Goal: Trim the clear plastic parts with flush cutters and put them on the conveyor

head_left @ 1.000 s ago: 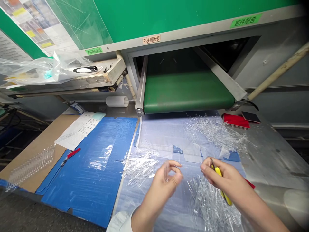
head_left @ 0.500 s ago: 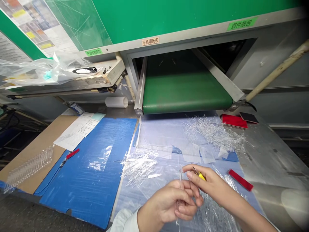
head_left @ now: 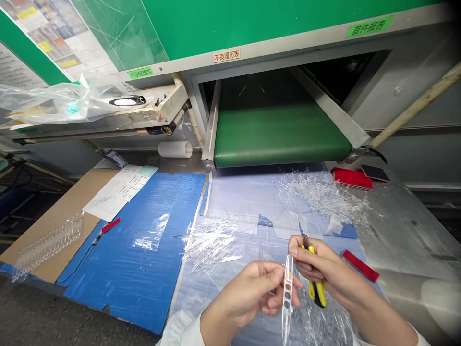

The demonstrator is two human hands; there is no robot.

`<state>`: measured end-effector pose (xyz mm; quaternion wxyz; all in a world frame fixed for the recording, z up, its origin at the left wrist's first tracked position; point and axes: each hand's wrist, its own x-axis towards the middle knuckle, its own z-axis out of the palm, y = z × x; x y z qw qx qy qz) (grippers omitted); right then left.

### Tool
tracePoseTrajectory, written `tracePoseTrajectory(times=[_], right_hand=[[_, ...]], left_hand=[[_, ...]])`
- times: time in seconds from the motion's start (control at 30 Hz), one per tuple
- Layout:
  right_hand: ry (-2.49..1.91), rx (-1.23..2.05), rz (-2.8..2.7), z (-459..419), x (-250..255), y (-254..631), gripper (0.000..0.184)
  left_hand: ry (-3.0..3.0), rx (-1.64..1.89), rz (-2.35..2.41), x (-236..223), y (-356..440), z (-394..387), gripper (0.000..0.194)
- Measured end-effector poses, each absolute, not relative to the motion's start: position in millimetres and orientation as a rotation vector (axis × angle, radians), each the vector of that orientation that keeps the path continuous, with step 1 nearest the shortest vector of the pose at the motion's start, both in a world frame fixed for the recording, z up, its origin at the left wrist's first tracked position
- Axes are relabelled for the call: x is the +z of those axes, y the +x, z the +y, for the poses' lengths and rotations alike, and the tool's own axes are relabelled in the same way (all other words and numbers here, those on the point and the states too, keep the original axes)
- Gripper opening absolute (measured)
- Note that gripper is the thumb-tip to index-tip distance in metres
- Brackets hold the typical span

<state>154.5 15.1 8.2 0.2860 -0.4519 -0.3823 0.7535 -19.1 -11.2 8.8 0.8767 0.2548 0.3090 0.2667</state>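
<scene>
Vs half a second earlier: saw right hand (head_left: pixel 324 264) shifted right, left hand (head_left: pixel 248 293) turned, and clear holed strip (head_left: pixel 287 293) now face-on between both, over near part of bluish sheet (head_left: pixel 194 293). Also saw much more of yellow-and-black knife (head_left: pixel 316 288), previously mostly hidden by right hand. Found red strip (head_left: pixel 360 265) at right and clear-piece pile (head_left: pixel 209 245) at left unmoved.

Lost near end of holed strip at bottom edge. Couldn't separate individual pieces in near right pile (head_left: pixel 313 322), partly covered by right hand and forearm. Got only a faint smear of thin clear piece (head_left: pixel 260 254) by left forefinger.

Saw right hand curled closed on knife, fingertips at far end of holed strip; couldn't confirm a pinch there. Saw left fingers part-curled, thumb near forefinger, holed strip crossing in front; couldn't tell whether clamped on anything.
</scene>
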Motion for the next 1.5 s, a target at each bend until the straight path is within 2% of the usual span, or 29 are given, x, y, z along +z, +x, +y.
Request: tracePoseTrajectory(times=[0.3,0.47,0.63,0.9,1.17,1.4,1.5], right_hand=[[-1.231,1.969,-1.146,16,12,153,0.044],[-1.356,1.662,-1.508,0,19,155,0.037],[-1.443,1.416,-1.829,-24,29,151,0.04],[-1.455,1.304,-2.075,-28,27,148,0.039],[-1.463,1.259,-2.12,-27,29,147,0.041],[-1.39,0.9,-2.08,-28,23,147,0.03],[-1.358,0.854,-2.0,-33,19,142,0.029]], left_hand=[[0.72,0.511,0.739,22,-20,-15,0.03],[0.854,0.587,0.917,23,-22,-18,0.024],[0.924,0.666,0.916,24,-22,-17,0.018],[0.989,0.673,0.912,30,-23,-21,0.022],[1.136,0.664,1.014,36,-23,-21,0.02],[1.206,0.658,1.054,35,-23,-20,0.024],[1.211,0.656,1.062,38,-23,-19,0.023]])
